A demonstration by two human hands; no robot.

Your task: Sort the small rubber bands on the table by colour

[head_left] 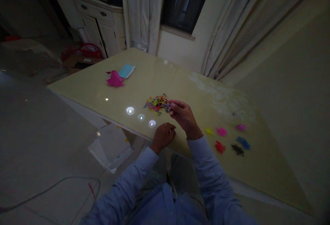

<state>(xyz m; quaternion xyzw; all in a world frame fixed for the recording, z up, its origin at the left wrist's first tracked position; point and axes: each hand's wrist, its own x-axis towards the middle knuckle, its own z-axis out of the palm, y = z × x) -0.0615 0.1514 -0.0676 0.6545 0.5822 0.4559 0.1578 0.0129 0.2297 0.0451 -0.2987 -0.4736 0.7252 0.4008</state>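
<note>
A heap of small, thin, multicoloured pieces (156, 104) lies on the pale table; they are too small to name for certain. At the heap's right edge, my right hand (182, 114) has thumb and fingers pinched together on a small bluish piece (168, 105). My left hand (163, 136) rests at the near table edge, below the heap, with its fingers curled in and nothing seen in them. To the right are small sorted piles: yellow (209, 131), pink (221, 131), red (220, 147), black (237, 149), blue (243, 143) and magenta-purple (241, 127).
On the table's far left lie a crumpled magenta piece (115, 79) and a light-blue face mask (127, 70). The table (180, 80) has its near edge against my body. A cabinet (100, 22) and curtains stand behind; a cable (59, 181) runs over the floor.
</note>
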